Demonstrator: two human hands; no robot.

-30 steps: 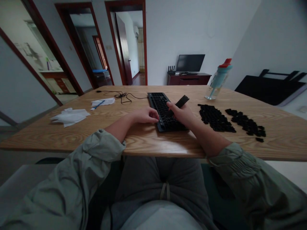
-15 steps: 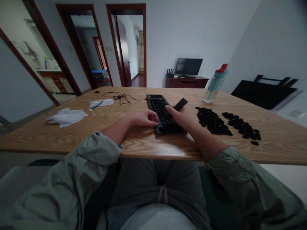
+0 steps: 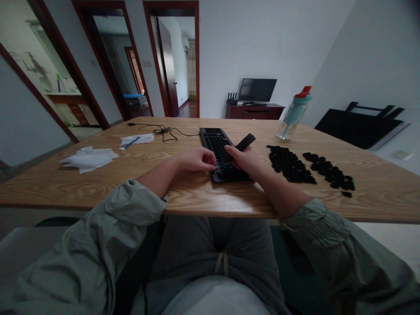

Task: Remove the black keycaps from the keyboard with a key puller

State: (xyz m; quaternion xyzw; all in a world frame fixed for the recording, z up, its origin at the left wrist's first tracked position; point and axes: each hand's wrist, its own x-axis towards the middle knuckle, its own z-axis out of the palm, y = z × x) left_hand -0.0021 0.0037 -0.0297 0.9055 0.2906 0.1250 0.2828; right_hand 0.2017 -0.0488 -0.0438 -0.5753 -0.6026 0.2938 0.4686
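Beneath fingers of right hand (image 3: 244, 158) lies black computer keyboard (image 3: 213, 139); right fingers wrap flat black tool (image 3: 246, 141). Left hand (image 3: 198, 159) sits curled at keyboard's left edge; cannot tell if gripping anything. Black keycaps (image 3: 290, 164) right of right fingers.

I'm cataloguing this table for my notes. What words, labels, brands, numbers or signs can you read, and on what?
None can be read.
Keyboard: any markings are too small to make out.
Black tool: no lettering legible.
Loose black pieces: too small and dark to tell.
Bottle: no readable label.
Monitor: no legible brand.
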